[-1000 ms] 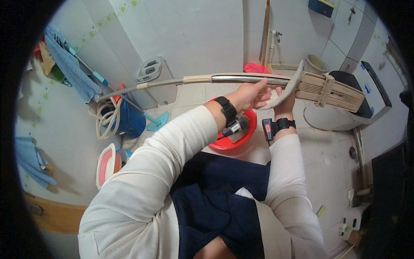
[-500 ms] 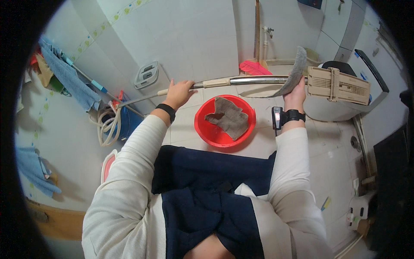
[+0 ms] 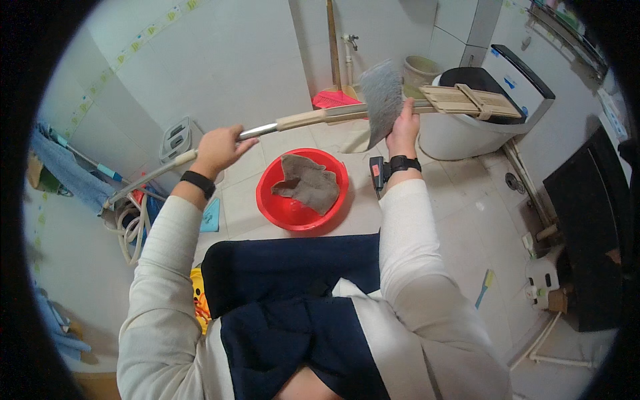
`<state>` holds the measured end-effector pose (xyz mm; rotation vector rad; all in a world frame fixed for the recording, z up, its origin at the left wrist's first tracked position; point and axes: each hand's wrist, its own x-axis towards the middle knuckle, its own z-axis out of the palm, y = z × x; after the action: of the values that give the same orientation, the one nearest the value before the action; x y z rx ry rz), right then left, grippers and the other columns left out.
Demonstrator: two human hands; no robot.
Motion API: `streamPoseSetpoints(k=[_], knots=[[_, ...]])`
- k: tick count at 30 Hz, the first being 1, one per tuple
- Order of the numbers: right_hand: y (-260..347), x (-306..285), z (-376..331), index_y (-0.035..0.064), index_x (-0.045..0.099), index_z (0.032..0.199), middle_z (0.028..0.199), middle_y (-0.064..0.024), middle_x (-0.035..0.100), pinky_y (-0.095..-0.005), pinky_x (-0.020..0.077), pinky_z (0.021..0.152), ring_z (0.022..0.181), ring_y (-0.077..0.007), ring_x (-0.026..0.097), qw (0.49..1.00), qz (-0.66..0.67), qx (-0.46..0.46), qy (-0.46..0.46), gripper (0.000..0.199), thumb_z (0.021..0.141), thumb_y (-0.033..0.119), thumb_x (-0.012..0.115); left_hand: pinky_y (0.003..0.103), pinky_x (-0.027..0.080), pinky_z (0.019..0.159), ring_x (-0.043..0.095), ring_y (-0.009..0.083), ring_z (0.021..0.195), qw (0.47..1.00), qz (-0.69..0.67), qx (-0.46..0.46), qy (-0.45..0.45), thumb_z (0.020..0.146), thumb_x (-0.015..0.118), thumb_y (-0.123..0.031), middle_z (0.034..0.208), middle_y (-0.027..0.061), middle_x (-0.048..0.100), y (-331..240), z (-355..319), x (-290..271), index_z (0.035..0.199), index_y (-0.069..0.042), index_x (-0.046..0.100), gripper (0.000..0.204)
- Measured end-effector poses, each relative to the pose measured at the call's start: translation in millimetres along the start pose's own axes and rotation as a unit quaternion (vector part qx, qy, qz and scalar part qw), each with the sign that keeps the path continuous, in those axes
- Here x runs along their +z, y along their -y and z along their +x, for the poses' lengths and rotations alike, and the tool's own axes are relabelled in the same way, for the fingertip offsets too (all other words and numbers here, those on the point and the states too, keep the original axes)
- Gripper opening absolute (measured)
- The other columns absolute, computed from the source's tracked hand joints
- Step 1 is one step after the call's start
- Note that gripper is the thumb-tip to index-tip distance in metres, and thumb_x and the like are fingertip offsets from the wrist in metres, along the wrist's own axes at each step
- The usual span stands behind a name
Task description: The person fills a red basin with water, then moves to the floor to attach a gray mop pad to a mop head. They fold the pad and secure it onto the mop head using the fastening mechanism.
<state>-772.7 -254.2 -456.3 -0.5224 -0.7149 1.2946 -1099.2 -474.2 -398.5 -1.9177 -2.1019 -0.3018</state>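
A long flat mop lies across in front of me, its metal and beige pole (image 3: 303, 121) sloping up to the right. My left hand (image 3: 223, 148) is closed round the pole on the left. My right hand (image 3: 403, 132) is closed on a grey mop pad (image 3: 381, 100) beside the mop's beige head plate (image 3: 470, 103); its fingers are partly hidden behind the pad. The pad stands up across the pole with its fuzzy side showing. Below the pole, a red basin (image 3: 300, 223) on the floor holds a crumpled grey-brown cloth (image 3: 310, 183).
At the right back stands a toilet (image 3: 453, 140) with a black lid, a bucket (image 3: 421, 69) behind it. A pink dustpan (image 3: 335, 99) leans by the back wall. On the left are a lidded bin (image 3: 179, 139) and a coiled hose (image 3: 133, 230). A brush (image 3: 485, 287) lies right.
The view has swung right, so the basin and toilet sit further left in it. The mop's head end is now higher than its left end, and the pad shows more of its broad face.
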Motion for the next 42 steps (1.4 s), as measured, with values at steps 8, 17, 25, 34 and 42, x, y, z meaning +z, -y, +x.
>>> streamPoseSetpoints(k=[8, 17, 25, 34, 42], knots=[[6.0, -23.3, 12.5, 0.0045, 0.052, 0.115, 0.108, -0.0035, 0.059, -0.0301, 0.0413, 0.091, 0.102, -0.017, 0.054, 0.988, -0.029, -0.128, 0.088, 0.049, 0.076, 0.014, 0.08, 0.041, 0.046, 0.055, 0.06, 0.0331, 0.061, 0.998, 0.044, -0.018, -0.035, 0.083, 0.057, -0.058, 0.063, 0.0123, 0.06, 39.8, -22.3, 7.2, 0.074, -0.007, 0.057, 0.052], [13.8, -23.2, 14.1, 0.0035, 0.044, 0.125, 0.12, -0.0069, 0.054, -0.0312, 0.0389, 0.097, 0.111, -0.0188, 0.051, 0.99, -0.042, -0.129, 0.048, 0.064, 0.074, 0.013, 0.081, 0.039, 0.045, 0.05, 0.058, 0.031, 0.056, 0.994, 0.059, -0.008, -0.09, 0.081, 0.057, -0.059, 0.06, 0.0097, 0.058, 37.5, -28.0, 4.9, 0.074, -0.008, 0.056, 0.051], [-7.1, 5.3, -2.8, -0.0012, 0.05, 0.115, 0.101, -0.011, 0.062, -0.0301, 0.0471, 0.081, 0.091, -0.0178, 0.06, 0.983, -0.056, -0.055, 0.167, 0.041, 0.086, 0.021, 0.07, 0.041, 0.044, 0.05, 0.058, 0.0323, 0.057, 0.991, 0.063, -0.05, -0.103, 0.082, 0.061, -0.055, 0.061, 0.0105, 0.057, 20.8, -25.7, -3.8, 0.076, -0.008, 0.054, 0.048], [-26.8, 5.3, 11.6, -0.0005, 0.055, 0.112, 0.105, -0.0078, 0.064, -0.0289, 0.0453, 0.084, 0.094, -0.0171, 0.059, 0.993, 0.036, -0.057, 0.096, 0.028, 0.089, 0.012, 0.064, 0.041, 0.044, 0.051, 0.058, 0.0331, 0.06, 0.99, 0.069, -0.088, -0.084, 0.081, 0.06, -0.055, 0.062, 0.0103, 0.058, 26.8, -31.0, -13.6, 0.076, -0.008, 0.054, 0.048], [-25.3, -3.3, 20.1, 0.0012, 0.057, 0.114, 0.113, -0.0064, 0.062, -0.0292, 0.0427, 0.09, 0.101, -0.0172, 0.058, 0.997, 0.05, -0.065, 0.015, 0.028, 0.087, 0.006, 0.062, 0.04, 0.043, 0.05, 0.057, 0.0319, 0.058, 0.987, 0.084, -0.063, -0.119, 0.079, 0.063, -0.053, 0.06, 0.0083, 0.056, 47.2, -39.0, -20.3, 0.075, -0.009, 0.053, 0.046]])
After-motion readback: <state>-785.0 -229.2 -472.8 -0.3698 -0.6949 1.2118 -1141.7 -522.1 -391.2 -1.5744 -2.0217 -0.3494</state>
